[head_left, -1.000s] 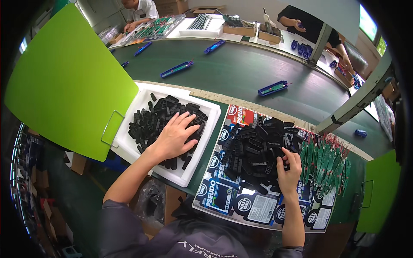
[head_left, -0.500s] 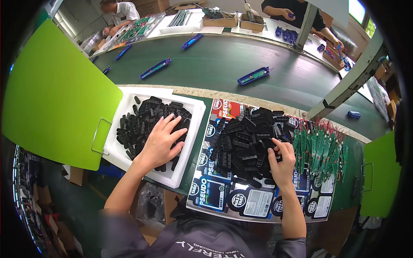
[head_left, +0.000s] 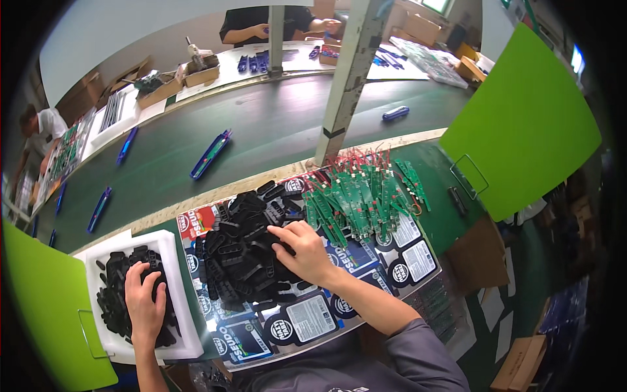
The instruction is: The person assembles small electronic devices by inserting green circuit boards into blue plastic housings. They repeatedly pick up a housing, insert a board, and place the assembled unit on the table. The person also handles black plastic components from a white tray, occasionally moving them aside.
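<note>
My left hand [head_left: 145, 304] rests over black oblong plastic pieces [head_left: 117, 274] in a white foam tray [head_left: 186, 320], its fingers apart and slightly bent. To the right, my right hand [head_left: 304, 255] reaches onto a larger heap of similar black pieces [head_left: 238, 248]. Its thumb and index finger are apart at the heap's right side, and I see nothing between them. The heap lies on a printed sheet [head_left: 304, 320] with dark labels. Beside it, at the sheet's far right, is a pile of narrow green circuit boards [head_left: 362, 199] with red wires.
Beyond a pale ledge runs a green conveyor [head_left: 268, 124] carrying blue casings [head_left: 211, 155]. A metal post [head_left: 349, 85] rises behind the boards. Green panels [head_left: 522, 124] flank the bench at right and left. Two people work across the conveyor.
The view has swung to the right, so the tray and heap appear further left. Both hands stay over the black pieces. My left fingers are less spread.
</note>
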`<state>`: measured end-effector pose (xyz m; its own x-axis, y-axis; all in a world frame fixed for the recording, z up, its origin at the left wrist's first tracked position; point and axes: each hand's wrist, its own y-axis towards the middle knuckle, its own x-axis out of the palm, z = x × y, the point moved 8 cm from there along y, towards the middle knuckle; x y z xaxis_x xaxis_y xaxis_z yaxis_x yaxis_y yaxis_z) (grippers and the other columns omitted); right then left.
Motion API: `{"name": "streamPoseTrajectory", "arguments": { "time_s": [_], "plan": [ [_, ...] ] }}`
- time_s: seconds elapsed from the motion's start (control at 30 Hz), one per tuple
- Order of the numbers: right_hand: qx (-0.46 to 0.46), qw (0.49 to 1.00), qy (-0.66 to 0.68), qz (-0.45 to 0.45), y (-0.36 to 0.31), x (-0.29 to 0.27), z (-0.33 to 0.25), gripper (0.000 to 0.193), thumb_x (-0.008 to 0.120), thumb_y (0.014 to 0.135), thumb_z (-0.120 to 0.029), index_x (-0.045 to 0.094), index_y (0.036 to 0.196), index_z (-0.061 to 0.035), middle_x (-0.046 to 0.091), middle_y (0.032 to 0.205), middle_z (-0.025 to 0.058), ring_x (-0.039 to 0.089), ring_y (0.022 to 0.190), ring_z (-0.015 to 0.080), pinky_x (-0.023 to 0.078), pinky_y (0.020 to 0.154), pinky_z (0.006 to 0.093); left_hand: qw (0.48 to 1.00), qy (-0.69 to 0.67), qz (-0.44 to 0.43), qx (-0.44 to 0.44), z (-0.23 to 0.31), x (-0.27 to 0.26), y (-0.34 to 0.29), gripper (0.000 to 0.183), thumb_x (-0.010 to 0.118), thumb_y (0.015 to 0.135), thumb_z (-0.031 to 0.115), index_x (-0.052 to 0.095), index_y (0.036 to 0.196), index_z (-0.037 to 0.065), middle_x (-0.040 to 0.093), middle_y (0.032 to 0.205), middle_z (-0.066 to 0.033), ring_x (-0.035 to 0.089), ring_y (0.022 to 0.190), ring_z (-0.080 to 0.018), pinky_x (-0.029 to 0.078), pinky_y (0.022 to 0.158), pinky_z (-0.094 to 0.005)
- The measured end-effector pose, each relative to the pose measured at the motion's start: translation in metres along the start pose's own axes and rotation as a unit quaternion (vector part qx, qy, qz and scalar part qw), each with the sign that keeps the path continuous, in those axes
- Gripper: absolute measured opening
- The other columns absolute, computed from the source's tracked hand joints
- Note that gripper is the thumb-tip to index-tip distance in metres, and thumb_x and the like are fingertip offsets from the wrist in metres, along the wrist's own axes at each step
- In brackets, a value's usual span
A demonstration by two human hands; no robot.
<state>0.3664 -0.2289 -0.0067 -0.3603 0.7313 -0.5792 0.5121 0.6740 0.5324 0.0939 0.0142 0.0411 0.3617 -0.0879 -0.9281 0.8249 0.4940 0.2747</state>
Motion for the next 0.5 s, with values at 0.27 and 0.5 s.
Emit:
{"name": "streamPoseTrajectory", "arguments": {
  "time_s": [0.27,0.5],
  "plan": [
    [0.003,1.000,0.008,0.007,0.000,-0.001,0.003,0.034,0.078,0.088,-0.009,0.074,0.122,-0.0061,0.066,0.094,0.0103,0.065,0.093,0.0304,0.054,0.083,0.0430,0.989,-0.097,-0.022,0.107,0.105,0.015,0.011,0.040,0.082,0.079,0.005,0.072,0.118,0.004,0.063,0.135,-0.0204,0.056,0.134,-0.0439,0.043,0.116,-0.0561],
    [0.023,0.999,0.035,0.019,0.001,-0.002,0.005,0.032,0.078,0.085,-0.005,0.070,0.116,-0.0047,0.065,0.093,0.0090,0.066,0.088,0.0276,0.054,0.080,0.0413,0.989,-0.150,-0.021,-0.002,0.144,0.072,0.004,0.072,0.083,0.083,0.014,0.057,0.149,0.005,0.036,0.166,-0.0262,0.029,0.156,-0.0485,0.025,0.126,-0.0588]
  ]
}}
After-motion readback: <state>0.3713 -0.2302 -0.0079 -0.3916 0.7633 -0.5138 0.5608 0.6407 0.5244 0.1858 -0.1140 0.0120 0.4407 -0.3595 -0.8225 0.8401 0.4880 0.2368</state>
